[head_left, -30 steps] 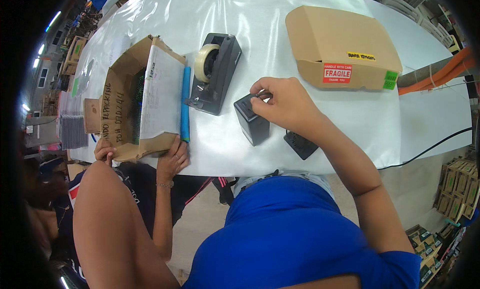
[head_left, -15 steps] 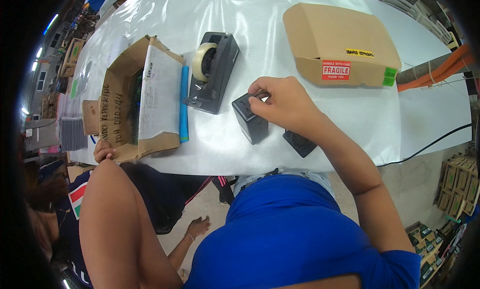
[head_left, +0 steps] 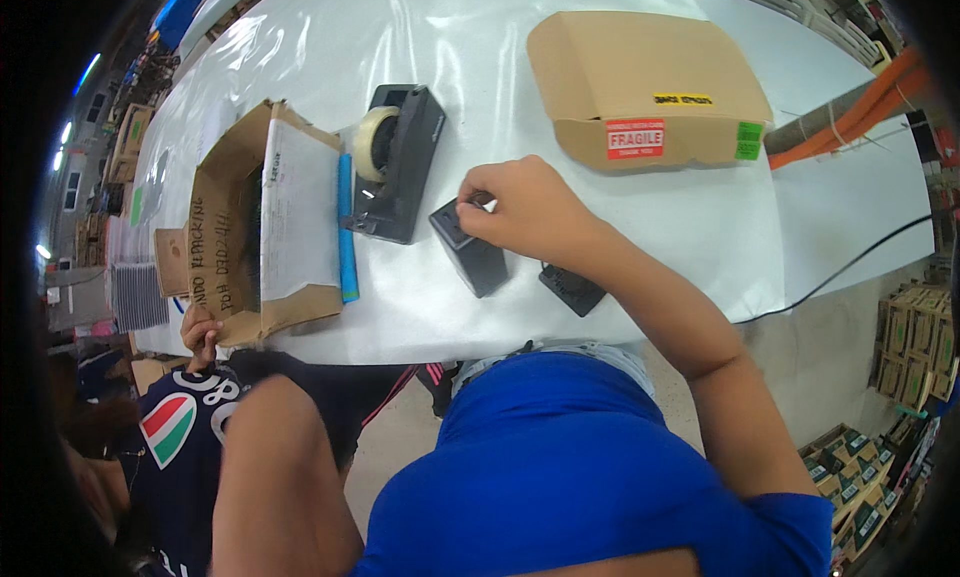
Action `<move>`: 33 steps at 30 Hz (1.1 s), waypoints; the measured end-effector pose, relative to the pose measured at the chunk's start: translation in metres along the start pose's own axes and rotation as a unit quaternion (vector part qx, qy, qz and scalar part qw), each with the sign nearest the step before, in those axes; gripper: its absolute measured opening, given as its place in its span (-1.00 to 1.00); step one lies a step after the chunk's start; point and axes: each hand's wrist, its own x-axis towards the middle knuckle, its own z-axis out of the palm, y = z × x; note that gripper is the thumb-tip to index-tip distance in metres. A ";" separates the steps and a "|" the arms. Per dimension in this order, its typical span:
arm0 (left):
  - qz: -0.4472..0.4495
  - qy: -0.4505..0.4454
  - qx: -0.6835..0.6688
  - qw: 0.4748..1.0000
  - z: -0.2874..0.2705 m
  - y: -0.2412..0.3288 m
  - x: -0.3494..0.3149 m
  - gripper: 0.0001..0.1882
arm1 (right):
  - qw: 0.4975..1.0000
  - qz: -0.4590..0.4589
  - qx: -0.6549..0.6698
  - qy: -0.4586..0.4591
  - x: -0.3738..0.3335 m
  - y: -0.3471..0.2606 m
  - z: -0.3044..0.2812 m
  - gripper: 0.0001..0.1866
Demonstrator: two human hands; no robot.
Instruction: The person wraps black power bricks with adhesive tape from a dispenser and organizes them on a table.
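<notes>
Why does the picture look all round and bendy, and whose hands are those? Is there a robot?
No robot here, just a person in a blue shirt. A camera on their head looks down, and its very wide lens bends straight edges.

Their right hand has its fingertips at the top of a black block; I can't tell exactly what they grip. Their left hand is out of sight. Another person's hand is at the corner of an open cardboard box.

Also on the white table are a black tape dispenser, a long blue strip, a brown carton and a flat black piece partly behind the right arm.
</notes>
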 end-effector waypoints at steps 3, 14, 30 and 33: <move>-0.202 -0.091 0.105 0.970 0.013 -0.005 -0.044 0.14 | 0.999 -0.051 0.005 -0.007 0.004 -0.007 0.009 -0.76; -0.677 -0.188 -0.180 0.688 0.088 0.045 -0.217 0.12 | 0.997 -0.066 -0.012 -0.038 -0.032 0.016 0.002 -0.47; -0.597 -0.195 -0.195 0.754 0.073 0.062 -0.234 0.04 | 0.977 -0.074 -0.182 -0.086 -0.143 0.106 -0.018 -0.10; -0.603 -0.205 -0.190 0.747 0.072 0.061 -0.233 0.04 | 0.975 -0.096 -0.182 -0.083 -0.143 0.108 -0.020 -0.15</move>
